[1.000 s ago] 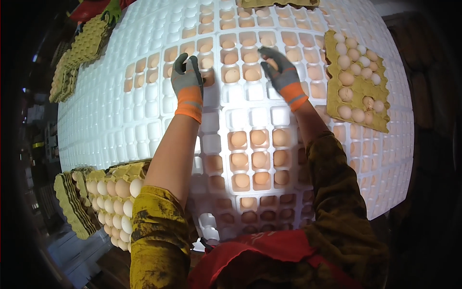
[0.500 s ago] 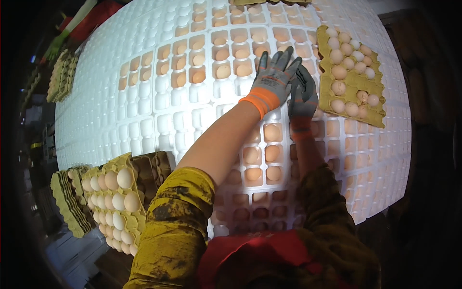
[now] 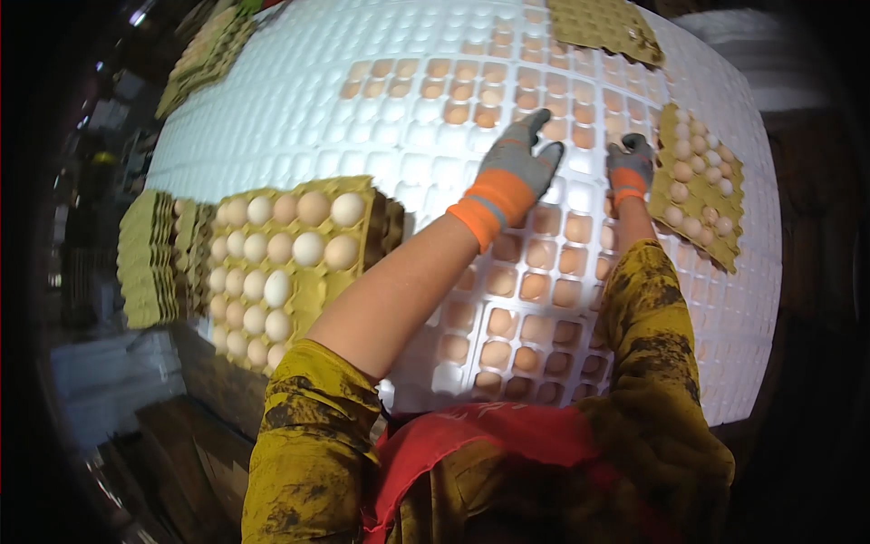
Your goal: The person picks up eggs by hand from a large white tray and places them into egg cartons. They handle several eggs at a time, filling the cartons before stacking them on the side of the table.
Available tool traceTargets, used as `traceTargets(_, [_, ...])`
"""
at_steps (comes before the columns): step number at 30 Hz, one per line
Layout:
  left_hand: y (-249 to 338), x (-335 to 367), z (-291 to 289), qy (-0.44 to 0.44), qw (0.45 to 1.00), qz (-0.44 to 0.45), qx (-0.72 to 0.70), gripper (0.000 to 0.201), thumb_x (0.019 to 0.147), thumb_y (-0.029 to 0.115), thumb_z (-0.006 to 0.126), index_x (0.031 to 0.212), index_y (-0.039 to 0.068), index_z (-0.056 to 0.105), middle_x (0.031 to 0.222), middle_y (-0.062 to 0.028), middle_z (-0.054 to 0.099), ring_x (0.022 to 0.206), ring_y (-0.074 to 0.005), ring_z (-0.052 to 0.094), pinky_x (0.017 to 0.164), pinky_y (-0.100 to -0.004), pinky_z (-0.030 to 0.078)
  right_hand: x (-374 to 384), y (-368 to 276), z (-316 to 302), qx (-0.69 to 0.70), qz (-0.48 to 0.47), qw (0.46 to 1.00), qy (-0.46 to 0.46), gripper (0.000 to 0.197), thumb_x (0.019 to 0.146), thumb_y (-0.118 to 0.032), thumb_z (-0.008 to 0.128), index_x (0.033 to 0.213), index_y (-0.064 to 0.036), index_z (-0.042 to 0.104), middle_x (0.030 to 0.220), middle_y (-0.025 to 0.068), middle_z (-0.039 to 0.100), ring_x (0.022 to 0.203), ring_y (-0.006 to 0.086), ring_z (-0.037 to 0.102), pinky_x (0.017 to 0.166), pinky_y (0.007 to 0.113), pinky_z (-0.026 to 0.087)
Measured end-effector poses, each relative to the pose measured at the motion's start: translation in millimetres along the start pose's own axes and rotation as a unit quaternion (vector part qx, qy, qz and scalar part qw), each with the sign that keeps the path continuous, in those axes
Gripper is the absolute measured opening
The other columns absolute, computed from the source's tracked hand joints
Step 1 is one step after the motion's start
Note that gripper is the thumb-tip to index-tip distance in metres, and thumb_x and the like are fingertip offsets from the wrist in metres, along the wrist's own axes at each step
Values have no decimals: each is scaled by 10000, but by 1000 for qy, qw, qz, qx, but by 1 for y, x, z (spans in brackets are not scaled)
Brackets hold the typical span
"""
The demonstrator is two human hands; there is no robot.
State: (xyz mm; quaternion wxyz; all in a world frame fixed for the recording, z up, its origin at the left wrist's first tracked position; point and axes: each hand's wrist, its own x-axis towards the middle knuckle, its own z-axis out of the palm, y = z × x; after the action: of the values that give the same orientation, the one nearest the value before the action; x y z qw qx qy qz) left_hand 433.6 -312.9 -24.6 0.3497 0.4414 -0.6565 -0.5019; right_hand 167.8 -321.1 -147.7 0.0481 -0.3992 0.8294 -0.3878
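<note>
We see white foam trays [image 3: 299,127] across most of the view, the egg-loaded left pulp tray [image 3: 313,283], then the part-filled right pulp tray [image 3: 702,194]. Hands apart: left hand [image 3: 521,163] over foam cells, thumb and fingers spread; right hand [image 3: 632,163] curled beside the right pulp tray, we can't tell on what. Brown eggs [image 3: 534,287] sit in foam cells nearby.

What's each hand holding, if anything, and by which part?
Left gloved hand: nothing visible in it, thumb and fingers spread. Right gloved hand: fingers curled beside the olive pulp egg tray; can't tell whether it holds anything.
</note>
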Motion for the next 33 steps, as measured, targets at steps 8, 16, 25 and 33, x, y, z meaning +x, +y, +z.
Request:
traceTargets(8, [93, -194, -165, 54, 973, 191, 118, 368, 903, 77, 666, 1269, 40, 656, 1260, -144, 675, 1161, -290, 642, 1022, -389, 492, -87, -88, -18, 306, -123, 939, -97, 290, 943, -97, 661, 1229, -67, 686, 1111, 59, 701, 944, 149, 631, 846, 292, 519])
traceTargets(16, [59, -330, -300, 65, 951, 10, 302, 435, 807, 67, 787, 1228, 39, 679, 1193, -112, 681, 1087, -275, 644, 937, -377, 517, -297, -270, -108, 385, -138, 813, -414, 312, 931, -82, 675, 1242, -65, 689, 1077, 58, 702, 943, 130, 641, 854, 277, 528])
traceTargets(25, [20, -336, -299, -71, 823, 196, 529, 456, 772, 164, 784, 1205, 121, 645, 1209, -104, 640, 1038, -283, 613, 914, -415, 454, -367, -338, -87, 169, -393, 821, -377, 301, 898, -226, 704, 1193, -165, 703, 1053, 108, 686, 991, 328, 644, 868, 424, 546])
traceTargets(33, [27, -318, -377, 9, 943, -111, -314, 407, 876, 51, 620, 1275, 20, 548, 1111, -85, 620, 962, -155, 631, 826, -280, 542, -400, -356, -67, -37, -482, 819, -309, 463, 846, -280, 760, 1278, -150, 653, 1160, 109, 631, 976, 286, 645, 841, 393, 537])
